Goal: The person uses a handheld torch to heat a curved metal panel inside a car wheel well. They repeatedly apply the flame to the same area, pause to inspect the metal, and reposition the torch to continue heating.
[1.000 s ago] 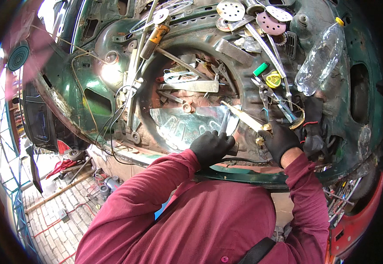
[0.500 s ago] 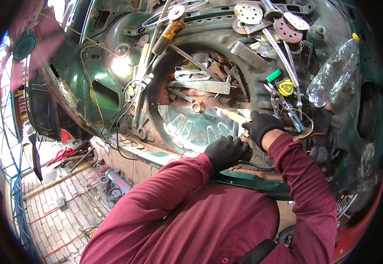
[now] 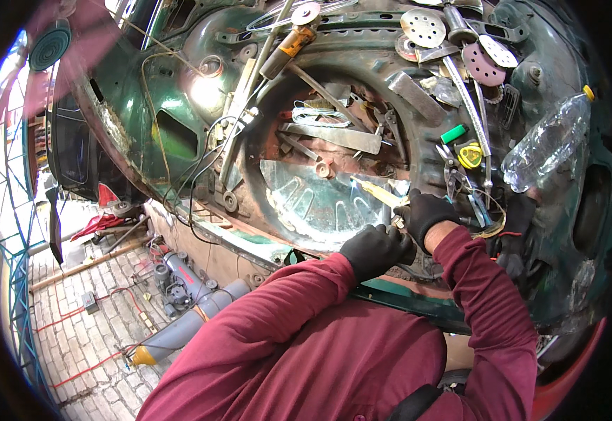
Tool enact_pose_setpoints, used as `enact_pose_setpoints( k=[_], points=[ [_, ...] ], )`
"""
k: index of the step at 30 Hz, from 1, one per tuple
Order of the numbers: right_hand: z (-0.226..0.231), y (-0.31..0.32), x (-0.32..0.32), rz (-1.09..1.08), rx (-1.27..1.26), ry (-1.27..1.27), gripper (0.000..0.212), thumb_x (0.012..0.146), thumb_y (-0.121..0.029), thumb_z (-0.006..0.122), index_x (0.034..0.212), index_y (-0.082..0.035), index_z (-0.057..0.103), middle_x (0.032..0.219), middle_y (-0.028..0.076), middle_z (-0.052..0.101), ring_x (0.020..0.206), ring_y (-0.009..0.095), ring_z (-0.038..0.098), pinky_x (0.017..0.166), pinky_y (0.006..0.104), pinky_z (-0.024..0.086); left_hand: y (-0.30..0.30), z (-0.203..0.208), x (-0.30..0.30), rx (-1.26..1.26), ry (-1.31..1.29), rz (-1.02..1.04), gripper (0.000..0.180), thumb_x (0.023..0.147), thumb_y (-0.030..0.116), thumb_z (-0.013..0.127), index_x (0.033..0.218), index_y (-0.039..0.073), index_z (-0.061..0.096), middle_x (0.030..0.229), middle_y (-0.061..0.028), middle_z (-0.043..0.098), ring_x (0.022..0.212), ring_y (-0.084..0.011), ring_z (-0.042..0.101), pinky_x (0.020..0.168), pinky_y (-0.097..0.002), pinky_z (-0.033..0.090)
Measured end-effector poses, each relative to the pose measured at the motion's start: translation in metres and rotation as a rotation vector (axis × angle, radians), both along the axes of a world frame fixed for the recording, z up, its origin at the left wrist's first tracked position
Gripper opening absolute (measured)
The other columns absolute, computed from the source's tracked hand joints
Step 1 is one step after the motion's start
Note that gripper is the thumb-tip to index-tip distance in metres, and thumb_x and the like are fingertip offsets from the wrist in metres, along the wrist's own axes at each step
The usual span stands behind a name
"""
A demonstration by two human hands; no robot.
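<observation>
The right hand (image 3: 429, 214), in a black glove, has its fingers wrapped around a slim pale-yellow tool (image 3: 376, 191) that extends toward ten o'clock, its tip over a shiny half-round sheet (image 3: 318, 198). At the right hand's eight o'clock, the black-gloved left hand (image 3: 376, 251) keeps its fingers curled inward; whether they grip anything cannot be told. A clear plastic bottle (image 3: 546, 149) lies toward two o'clock.

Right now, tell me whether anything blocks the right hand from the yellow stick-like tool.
Nothing visible does: the right hand grips the yellow tool at its near end, and the other end points out over the shiny sheet. The left hand is close by, nearer the body, not in between.
</observation>
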State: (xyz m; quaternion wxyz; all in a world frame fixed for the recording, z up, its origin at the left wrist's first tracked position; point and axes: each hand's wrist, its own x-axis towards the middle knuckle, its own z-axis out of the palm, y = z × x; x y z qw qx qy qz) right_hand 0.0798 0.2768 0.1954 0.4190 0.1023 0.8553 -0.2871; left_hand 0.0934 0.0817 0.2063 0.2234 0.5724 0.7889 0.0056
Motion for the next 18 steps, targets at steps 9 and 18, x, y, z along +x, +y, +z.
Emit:
enact_pose_setpoints(
  k=[9,18],
  points=[
    [0.006,0.011,-0.027,0.027,-0.030,-0.003,0.063,0.083,-0.038,0.095,0.130,-0.005,0.068,0.117,0.023,0.080,0.112,0.040,0.077,0.096,0.0490,0.061,0.002,0.001,0.004,0.004,-0.015,0.097,0.028,0.095,0.023,0.067,0.116,0.006,0.065,0.093,-0.0135,0.069,0.075,-0.0278,0.074,0.063,-0.0422,0.058],
    [0.004,0.013,-0.032,0.105,-0.025,-0.007,0.056,0.091,-0.042,0.088,0.130,-0.006,0.070,0.119,0.024,0.079,0.113,0.040,0.077,0.098,0.0500,0.060,0.011,0.000,0.011,0.030,-0.003,0.149,0.027,0.096,0.023,0.065,0.117,0.006,0.066,0.095,-0.0140,0.069,0.073,-0.0278,0.074,0.060,-0.0407,0.058]
  ],
)
